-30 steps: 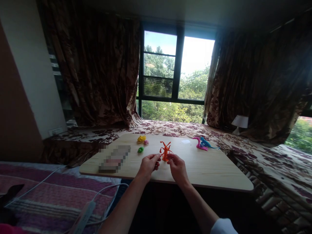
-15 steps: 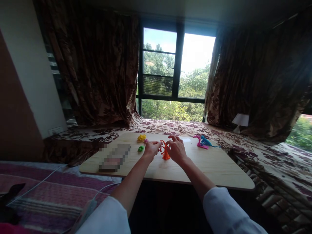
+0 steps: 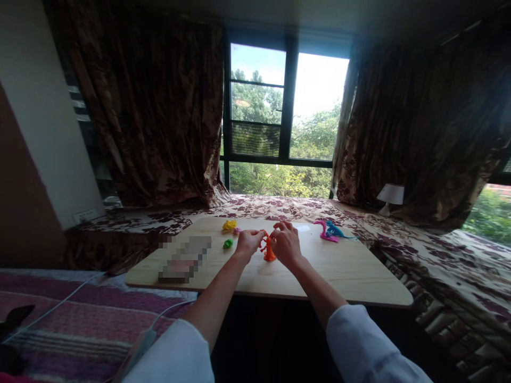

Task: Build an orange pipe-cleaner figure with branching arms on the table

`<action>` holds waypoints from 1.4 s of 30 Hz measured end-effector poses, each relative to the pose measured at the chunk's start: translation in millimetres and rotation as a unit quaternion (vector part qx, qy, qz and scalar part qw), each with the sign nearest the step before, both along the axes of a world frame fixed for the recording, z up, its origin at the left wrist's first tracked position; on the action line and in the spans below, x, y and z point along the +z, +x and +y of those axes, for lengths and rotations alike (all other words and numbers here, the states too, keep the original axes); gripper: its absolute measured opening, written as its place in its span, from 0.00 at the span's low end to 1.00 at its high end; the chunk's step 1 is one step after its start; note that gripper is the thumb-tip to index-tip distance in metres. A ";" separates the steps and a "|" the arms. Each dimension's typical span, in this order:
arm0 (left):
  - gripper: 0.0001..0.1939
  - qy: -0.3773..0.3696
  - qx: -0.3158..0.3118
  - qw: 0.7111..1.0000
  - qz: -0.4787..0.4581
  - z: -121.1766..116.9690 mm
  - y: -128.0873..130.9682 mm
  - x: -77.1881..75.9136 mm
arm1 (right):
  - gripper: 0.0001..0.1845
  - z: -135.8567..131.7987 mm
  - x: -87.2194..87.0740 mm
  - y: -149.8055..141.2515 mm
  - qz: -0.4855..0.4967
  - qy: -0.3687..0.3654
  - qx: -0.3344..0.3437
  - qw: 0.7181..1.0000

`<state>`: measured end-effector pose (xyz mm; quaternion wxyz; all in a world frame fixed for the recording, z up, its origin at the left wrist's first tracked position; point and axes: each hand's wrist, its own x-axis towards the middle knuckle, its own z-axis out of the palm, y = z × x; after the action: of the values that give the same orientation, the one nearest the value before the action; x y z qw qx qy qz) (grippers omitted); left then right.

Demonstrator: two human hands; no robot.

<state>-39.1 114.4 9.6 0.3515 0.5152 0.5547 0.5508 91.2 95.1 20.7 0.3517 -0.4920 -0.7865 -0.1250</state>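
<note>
An orange modelling-clay figure point(image 3: 269, 254) stands upright on the wooden table, wide at its base, with thin branch-like strands at the top. The fingers of my left hand point(image 3: 248, 243) are pinched together at its upper left strands. From the other side, my right hand point(image 3: 287, 246) is curled against the figure's upper right, thumb and fingertips closed in on it. My fingers cover part of the top. Left of my left hand lie a yellow clay lump point(image 3: 229, 225), a small pink piece point(image 3: 237, 231) and a green lump point(image 3: 228, 243).
The pale wooden table point(image 3: 339, 276) has rounded corners. A blurred-out flat object point(image 3: 186, 259) lies on its left side. At the right rear are a pink clay shape point(image 3: 325, 232) and a blue one point(image 3: 335, 229). A small lamp point(image 3: 391, 194) stands beyond, near the curtain.
My right hand has drawn its fingers in more around the top of the orange figure. My left hand keeps its pinch. The whole view has shifted slightly.
</note>
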 end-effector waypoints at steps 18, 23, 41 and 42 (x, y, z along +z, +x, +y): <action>0.15 0.015 -0.025 1.000 -0.011 3.1 5.3 -5.9 | 0.09 5.8 2.2 -0.5 -0.006 -0.009 -0.005 1.000; 0.12 0.022 -0.032 0.999 -0.009 3.5 5.1 -8.5 | 0.09 7.1 0.4 -1.0 -0.005 -0.002 -0.004 1.000; 0.10 0.084 -0.061 0.992 0.077 -2.3 -1.0 -4.6 | 0.07 7.4 3.5 0.3 -0.008 -0.014 -0.006 1.000; 0.10 0.089 -0.054 0.991 0.086 -0.8 -1.0 -6.2 | 0.08 7.6 3.1 0.4 -0.006 -0.011 -0.005 1.000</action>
<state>-40.1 113.7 3.4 0.2844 0.6187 0.5030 0.5323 91.5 102.7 23.7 0.3404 -0.4994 -0.7874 -0.1213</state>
